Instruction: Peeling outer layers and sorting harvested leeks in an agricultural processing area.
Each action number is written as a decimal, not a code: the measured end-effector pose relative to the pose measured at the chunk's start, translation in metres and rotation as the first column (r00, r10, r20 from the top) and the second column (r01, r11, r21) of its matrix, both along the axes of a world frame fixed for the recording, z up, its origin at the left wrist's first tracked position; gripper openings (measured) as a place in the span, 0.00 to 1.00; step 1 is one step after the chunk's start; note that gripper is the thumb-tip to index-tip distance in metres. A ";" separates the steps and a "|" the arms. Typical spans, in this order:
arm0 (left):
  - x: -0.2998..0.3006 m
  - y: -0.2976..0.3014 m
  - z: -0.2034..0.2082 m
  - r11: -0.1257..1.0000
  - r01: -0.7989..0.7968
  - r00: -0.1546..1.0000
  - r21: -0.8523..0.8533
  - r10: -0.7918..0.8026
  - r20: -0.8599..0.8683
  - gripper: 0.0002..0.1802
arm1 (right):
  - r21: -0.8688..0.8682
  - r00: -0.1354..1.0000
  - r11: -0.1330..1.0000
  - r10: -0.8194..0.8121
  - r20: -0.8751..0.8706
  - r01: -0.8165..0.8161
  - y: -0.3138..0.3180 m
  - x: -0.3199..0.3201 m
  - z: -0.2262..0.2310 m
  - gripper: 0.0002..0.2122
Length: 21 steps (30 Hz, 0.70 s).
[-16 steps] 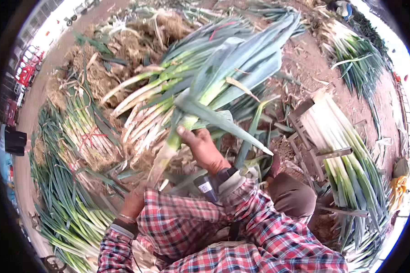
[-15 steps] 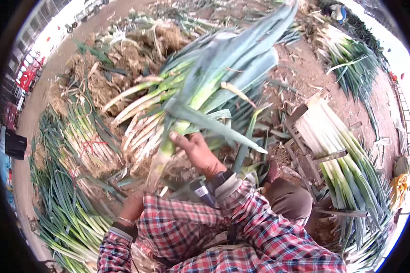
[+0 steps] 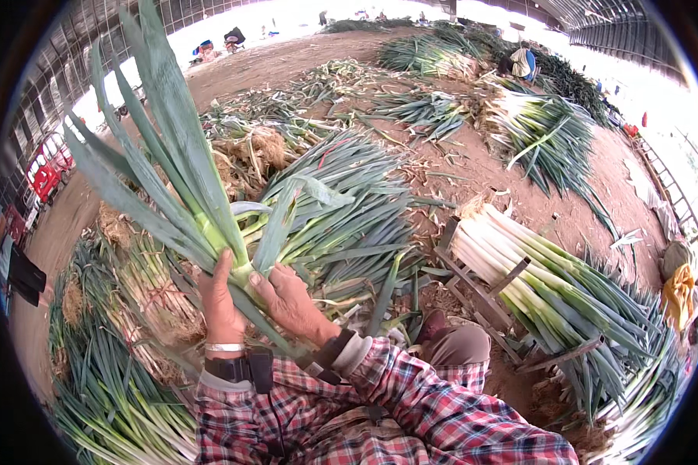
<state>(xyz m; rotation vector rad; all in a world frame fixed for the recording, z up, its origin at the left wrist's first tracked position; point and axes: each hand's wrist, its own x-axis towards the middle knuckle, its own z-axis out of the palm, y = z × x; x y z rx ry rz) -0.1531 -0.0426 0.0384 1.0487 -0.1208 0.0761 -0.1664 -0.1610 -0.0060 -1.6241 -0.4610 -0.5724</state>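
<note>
A big leek (image 3: 192, 182) stands before me, its wide green leaves fanning to the upper left. My left hand (image 3: 223, 306) is closed around its stalk, thumb pressed along it. Close beside it, my right hand (image 3: 293, 304) is closed with the thumb on an outer leaf (image 3: 278, 232) that bends away from the stalk. A green strip (image 3: 264, 319) hangs below the fingers; the stalk's lower end is hidden behind my hands and sleeves. Behind them lies a heap of leeks (image 3: 349, 205), leaves pointing away from me.
At the right, trimmed leeks (image 3: 543, 271) lie in a metal rack (image 3: 481, 298), white ends toward me. Bundled leeks (image 3: 151, 283) and long green ones (image 3: 108, 387) lie at the left. More leek piles (image 3: 531, 128) and scattered leaf scraps (image 3: 318, 85) cover the ground farther off.
The leek has swung from pointing upper right to upper left. My left hand has risen from my lap to the leafy part, and my right hand has shifted left and down beside it.
</note>
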 end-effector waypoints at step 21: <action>-0.059 0.028 0.047 0.994 -0.083 0.989 0.070 0.073 0.125 0.27 | 0.118 0.804 0.946 0.319 -0.501 -0.302 -0.084 -0.122 -0.073 0.27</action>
